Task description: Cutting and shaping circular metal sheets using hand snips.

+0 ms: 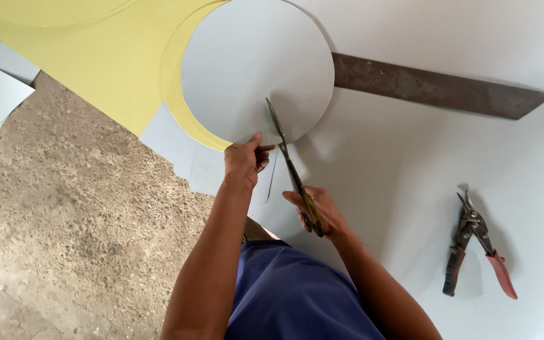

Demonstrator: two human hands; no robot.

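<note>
My left hand (pixel 244 158) pinches the near edge of a round pale grey sheet disc (pixel 253 63), thumb on top. My right hand (pixel 317 211) grips the handles of long metal shears (pixel 284 150), whose blades lie across the disc's lower edge just right of my left thumb. A yellow sheet (pixel 108 56) with a curved cut edge lies under the disc on its left side. A thin sliver of sheet curls down below the disc between my hands.
Red-handled snips (pixel 473 252) lie on the large pale sheet (pixel 410 164) at the right. A long rusty flat bar (pixel 436 88) lies beyond the disc. Rough concrete floor (pixel 64 208) shows at the left. Blue trousers (pixel 291 296) are at the bottom.
</note>
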